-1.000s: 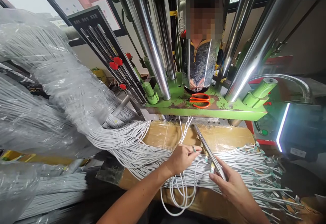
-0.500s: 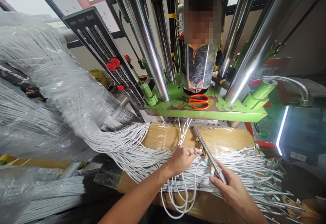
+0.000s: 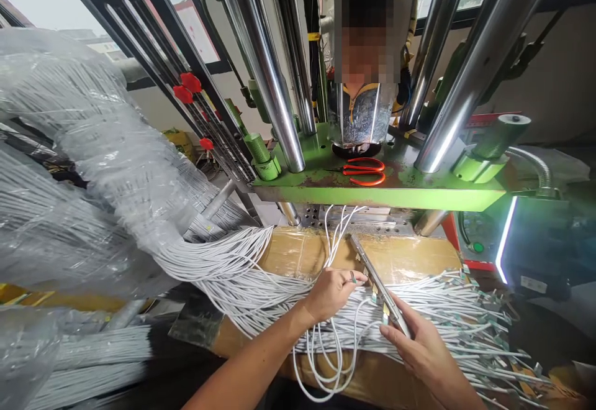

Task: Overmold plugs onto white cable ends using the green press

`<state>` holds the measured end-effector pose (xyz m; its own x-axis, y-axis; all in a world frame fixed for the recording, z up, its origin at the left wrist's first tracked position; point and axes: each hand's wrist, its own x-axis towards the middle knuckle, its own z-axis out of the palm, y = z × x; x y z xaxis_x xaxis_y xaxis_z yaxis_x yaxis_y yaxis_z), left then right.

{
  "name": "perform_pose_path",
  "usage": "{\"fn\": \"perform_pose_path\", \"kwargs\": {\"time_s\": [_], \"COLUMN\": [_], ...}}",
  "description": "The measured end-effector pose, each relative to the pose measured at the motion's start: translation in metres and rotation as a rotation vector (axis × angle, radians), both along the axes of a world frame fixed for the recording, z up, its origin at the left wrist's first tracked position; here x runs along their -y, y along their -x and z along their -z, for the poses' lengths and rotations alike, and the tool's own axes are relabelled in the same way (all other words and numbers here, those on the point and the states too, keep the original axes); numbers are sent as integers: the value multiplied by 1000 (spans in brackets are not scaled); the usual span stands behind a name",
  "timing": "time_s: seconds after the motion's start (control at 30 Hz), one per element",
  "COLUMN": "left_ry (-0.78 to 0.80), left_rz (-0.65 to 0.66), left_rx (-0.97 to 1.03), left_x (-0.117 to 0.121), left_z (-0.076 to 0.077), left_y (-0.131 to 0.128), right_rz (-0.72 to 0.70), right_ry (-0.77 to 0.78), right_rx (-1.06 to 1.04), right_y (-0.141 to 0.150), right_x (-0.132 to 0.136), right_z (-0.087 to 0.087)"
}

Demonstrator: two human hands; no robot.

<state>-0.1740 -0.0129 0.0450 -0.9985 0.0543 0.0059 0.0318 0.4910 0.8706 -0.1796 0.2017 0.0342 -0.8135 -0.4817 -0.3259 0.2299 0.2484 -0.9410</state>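
Observation:
My left hand is closed in a pinch on the connector end of a white cable, right beside a long metal strip. That strip lies slanted across a cardboard-covered bench. My right hand grips the near end of the strip, fingers wrapped round it. Several white cables are seated along the strip and loop down over the bench's front edge. A heap of white cables with small connectors spreads to the right.
A green press platen with chrome columns stands just behind, orange scissors on it. Plastic-wrapped cable bundles fill the left. A lit panel sits at right. Another person stands behind the machine.
The view has tilted up slightly. My left hand has edged closer to the strip with the cable end; my right hand keeps hold of the strip.

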Motion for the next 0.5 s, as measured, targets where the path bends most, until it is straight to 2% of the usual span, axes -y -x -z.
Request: {"fn": "perform_pose_path", "kwargs": {"time_s": [0.1,0.17,0.27,0.37,0.43,0.5], "left_ry": [-28,-85,-249,-388,-395,-290], "left_rz": [-12,-85,-356,-598,-611,-481], "left_rx": [22,11,-70,-254,-346,-358], "left_x": [-3,-7,-16,-17,-13,-6], "left_z": [-1,1,5,5,0,-7], "left_y": [3,2,-3,-12,-16,-16], "right_rz": [6,27,38,54,69,75], "right_ry": [-18,-27,-17,-57,-112,-144], "right_rx": [-68,-75,-69,-75,-63,-55], "right_y": [-1,-1,0,3,6,7], "right_x": [3,4,1,-8,-13,-16], "right_z": [-5,-8,-9,-8,-10,-12]}}
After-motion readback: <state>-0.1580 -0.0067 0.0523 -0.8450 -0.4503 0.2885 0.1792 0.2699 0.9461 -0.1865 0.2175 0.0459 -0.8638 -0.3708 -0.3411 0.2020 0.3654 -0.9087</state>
